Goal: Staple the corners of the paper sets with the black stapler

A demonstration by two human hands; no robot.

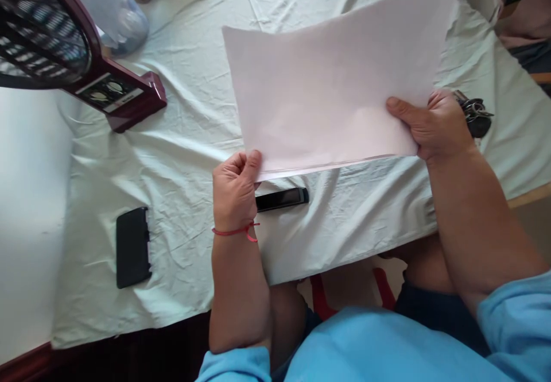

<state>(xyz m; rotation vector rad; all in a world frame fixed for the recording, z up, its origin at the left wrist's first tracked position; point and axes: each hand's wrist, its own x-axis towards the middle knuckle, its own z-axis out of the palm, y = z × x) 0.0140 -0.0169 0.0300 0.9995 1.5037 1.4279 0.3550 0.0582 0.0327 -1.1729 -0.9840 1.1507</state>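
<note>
Between my two hands I hold a few stacked sheets of white paper, raised over the table and tilted, with the near edges slightly apart. My left hand pinches the near left corner, thumb on top. At the right end, my right hand grips the sheets with its thumb lying on the upper face and its fingers hidden beneath. Just below the paper, a narrow black stapler-like object lies on the cloth, partly covered by my left wrist.
A pale cloth covers the table. A black phone case lies at left. A dark red electric swatter stands at back left, near a clear plastic container. Keys lie beyond my right hand.
</note>
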